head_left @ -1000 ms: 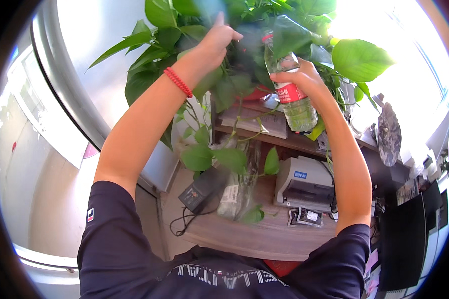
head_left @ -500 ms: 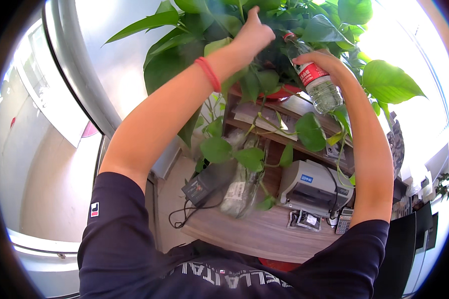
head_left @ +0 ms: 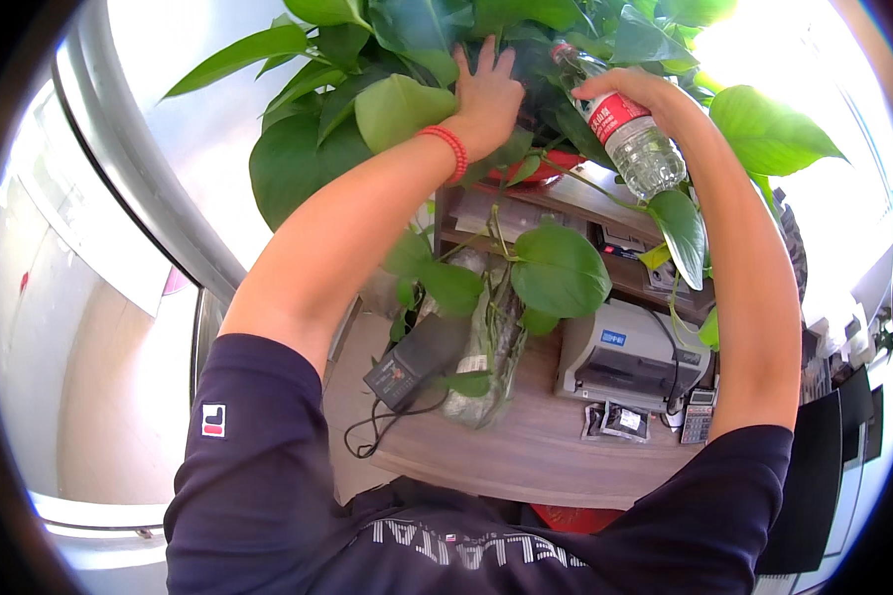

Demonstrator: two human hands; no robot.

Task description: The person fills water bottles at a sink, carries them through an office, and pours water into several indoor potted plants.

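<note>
The right hand [head_left: 645, 94] is clamped around the upper part of a clear plastic bottle [head_left: 650, 164] with a red label, thumb on the near-left side, the rest of the fingers mostly hidden behind it. The bottle lies at a slant in that grip: its neck, red at the end, points away from the person and leftward into the leaves, while its base sticks out below the hand. Just left of the grip, the left hand [head_left: 489, 104] has its fingers spread apart among the foliage, holding nothing that shows; whether the fingertips touch a stem cannot be told. A red beaded bracelet [head_left: 453, 149] circles that wrist. Around and beyond both hands spreads a broad-leaved green plant [head_left: 402, 111], and its red pot [head_left: 551, 169] shows between them, lower than the bottle's neck. Below the grip is a wooden shelf [head_left: 613, 206], partly covered by trailing leaves. Farther below sit a grey printer [head_left: 625, 347], with small packets [head_left: 625, 422] and a calculator [head_left: 697, 421] in front of it. Well down to the grip's left are a black box [head_left: 395, 382] with a cord and a plastic-wrapped bundle [head_left: 478, 397].
</note>
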